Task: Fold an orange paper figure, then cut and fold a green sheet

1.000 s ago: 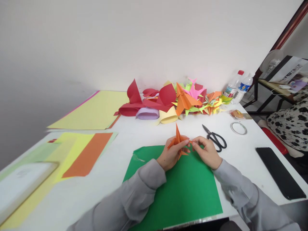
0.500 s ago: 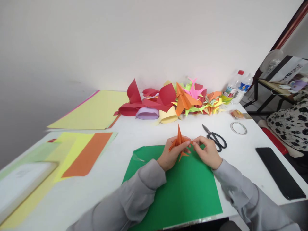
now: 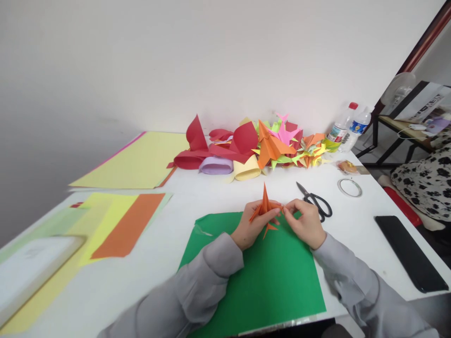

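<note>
An orange folded-paper figure (image 3: 265,203) with several pointed tips is held over a green sheet (image 3: 278,277). My left hand (image 3: 248,226) is closed around its body, thumb on the near side. Fingertips of my right hand (image 3: 306,222) pinch the figure's right-hand tip; the pinched end is mostly hidden by the fingers. Black-handled scissors (image 3: 319,202) lie just beyond my right hand, blades pointing away to the left.
Folded paper pieces, including a red one (image 3: 243,141) and an orange one (image 3: 271,148), are heaped by the wall. Coloured sheets (image 3: 128,225) lie left. To the right are a tape roll (image 3: 349,187), a black phone-like slab (image 3: 410,253), bottles (image 3: 341,129) and a seated person (image 3: 424,180).
The orange paper figure has shifted and turned slightly to the right in my left hand. My right hand keeps its pinch at the tip, almost in the same place.
</note>
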{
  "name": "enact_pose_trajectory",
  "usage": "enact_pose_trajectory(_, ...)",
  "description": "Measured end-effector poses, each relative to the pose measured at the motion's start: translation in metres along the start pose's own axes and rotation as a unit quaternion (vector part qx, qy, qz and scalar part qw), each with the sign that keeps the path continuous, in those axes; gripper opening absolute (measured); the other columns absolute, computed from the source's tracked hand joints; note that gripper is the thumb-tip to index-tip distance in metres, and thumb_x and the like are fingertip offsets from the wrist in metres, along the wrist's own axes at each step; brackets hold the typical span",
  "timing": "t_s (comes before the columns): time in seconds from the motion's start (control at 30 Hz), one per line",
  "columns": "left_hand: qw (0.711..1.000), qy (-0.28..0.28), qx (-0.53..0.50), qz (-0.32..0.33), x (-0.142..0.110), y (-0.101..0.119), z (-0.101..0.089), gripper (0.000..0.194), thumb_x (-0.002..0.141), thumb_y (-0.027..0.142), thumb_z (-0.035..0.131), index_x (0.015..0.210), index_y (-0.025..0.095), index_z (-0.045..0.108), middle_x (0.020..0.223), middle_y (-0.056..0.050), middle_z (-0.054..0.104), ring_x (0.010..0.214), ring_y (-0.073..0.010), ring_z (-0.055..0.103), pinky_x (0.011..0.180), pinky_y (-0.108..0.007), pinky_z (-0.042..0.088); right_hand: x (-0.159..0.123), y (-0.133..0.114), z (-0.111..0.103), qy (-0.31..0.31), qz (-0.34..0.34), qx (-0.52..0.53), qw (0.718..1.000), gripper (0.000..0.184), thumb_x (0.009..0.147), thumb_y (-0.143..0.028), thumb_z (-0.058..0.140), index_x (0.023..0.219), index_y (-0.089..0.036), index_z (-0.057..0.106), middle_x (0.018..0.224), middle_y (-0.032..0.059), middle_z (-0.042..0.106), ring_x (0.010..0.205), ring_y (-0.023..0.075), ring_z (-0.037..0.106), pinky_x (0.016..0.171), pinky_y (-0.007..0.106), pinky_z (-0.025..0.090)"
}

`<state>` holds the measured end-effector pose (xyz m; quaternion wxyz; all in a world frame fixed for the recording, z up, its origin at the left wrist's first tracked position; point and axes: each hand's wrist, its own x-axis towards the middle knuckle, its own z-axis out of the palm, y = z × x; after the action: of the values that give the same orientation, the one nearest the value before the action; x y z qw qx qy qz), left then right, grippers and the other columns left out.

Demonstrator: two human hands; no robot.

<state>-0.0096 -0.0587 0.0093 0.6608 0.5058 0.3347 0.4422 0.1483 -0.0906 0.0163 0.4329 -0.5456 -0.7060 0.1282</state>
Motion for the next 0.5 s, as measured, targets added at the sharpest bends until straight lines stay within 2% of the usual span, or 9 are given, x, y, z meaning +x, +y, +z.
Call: enact_pose_trajectory(0.5, 1.000, 0.009, 0.013, -0.009, -0.0002, -0.0019, -0.0001, 0.028, 0.067, 0.033, 0.079, 0.085, 0.013, 0.074, 0.072, -0.004, 0.070, 0.057, -0.0148, 0.062, 0.055, -0.027, 0.053, 0.0008, -0.0018, -0.0014, -0.001, 0.032, 0.024, 0.999, 0.016, 0.080, -0.023, 0.054, 0.064, -0.022, 0.057, 0.058, 0.0006, 0.063, 0.054, 0.0144, 0.057, 0.056, 0.026, 0.046)
